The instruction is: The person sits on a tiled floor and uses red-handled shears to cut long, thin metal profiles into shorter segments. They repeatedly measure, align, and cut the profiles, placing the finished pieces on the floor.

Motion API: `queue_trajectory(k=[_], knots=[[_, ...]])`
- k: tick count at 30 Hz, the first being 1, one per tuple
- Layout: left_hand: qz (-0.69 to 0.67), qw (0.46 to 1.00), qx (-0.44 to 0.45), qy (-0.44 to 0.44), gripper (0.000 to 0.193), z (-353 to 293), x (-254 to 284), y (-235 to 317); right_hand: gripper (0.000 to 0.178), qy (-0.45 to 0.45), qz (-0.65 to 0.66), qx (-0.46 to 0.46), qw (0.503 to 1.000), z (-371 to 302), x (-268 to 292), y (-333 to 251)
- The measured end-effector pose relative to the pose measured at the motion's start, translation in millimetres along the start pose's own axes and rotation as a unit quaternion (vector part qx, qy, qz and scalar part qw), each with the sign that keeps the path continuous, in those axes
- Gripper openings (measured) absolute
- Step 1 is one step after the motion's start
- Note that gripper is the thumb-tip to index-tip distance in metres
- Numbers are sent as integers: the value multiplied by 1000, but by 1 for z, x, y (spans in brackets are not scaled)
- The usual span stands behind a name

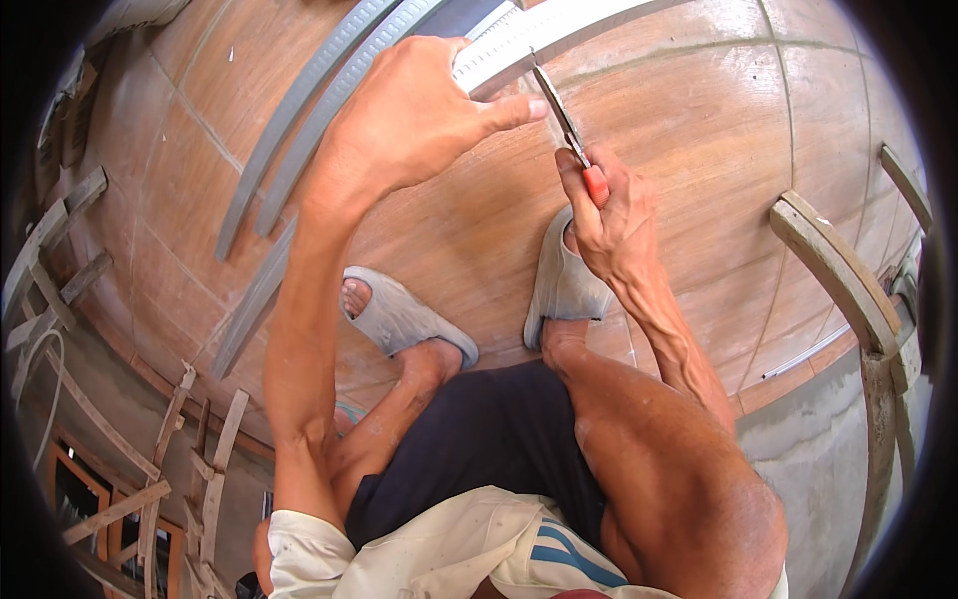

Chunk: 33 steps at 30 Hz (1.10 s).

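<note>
A long white metal channel with a row of small notches lies across the top of the view. My left hand grips it, the fingers curled over its far side and the thumb stretched out along the near edge. In my right hand is a pair of tin snips with red handles. Their blade tips meet the near edge of the channel, just right of my left thumb, where a small dark nick shows. Whether the blades are closed is too small to tell.
Several grey metal channels lie on the tiled floor at the left. Rough wooden frames stand at the far left and right. A thin pale rod lies by the floor's right edge. My slippered feet are below the hands.
</note>
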<state>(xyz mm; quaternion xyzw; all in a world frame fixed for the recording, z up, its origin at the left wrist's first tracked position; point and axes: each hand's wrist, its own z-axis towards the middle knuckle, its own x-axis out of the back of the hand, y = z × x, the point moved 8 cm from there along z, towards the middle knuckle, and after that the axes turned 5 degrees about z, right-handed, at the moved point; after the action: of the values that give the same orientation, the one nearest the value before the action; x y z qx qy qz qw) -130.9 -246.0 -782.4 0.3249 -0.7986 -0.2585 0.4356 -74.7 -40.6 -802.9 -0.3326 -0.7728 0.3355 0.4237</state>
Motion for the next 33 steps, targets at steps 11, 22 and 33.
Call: queue_trajectory(k=[11,22,33], knots=[[-47,987,50,-142,45,11,23,-1,34,-76,73,-20,994,-27,-4,19],[-34,996,4,-76,59,0,4,13,46,-132,10,-130,983,0,21,-30],[31,999,7,-9,65,2,10,22,48,-124,-20,-96,987,1,21,-32]])
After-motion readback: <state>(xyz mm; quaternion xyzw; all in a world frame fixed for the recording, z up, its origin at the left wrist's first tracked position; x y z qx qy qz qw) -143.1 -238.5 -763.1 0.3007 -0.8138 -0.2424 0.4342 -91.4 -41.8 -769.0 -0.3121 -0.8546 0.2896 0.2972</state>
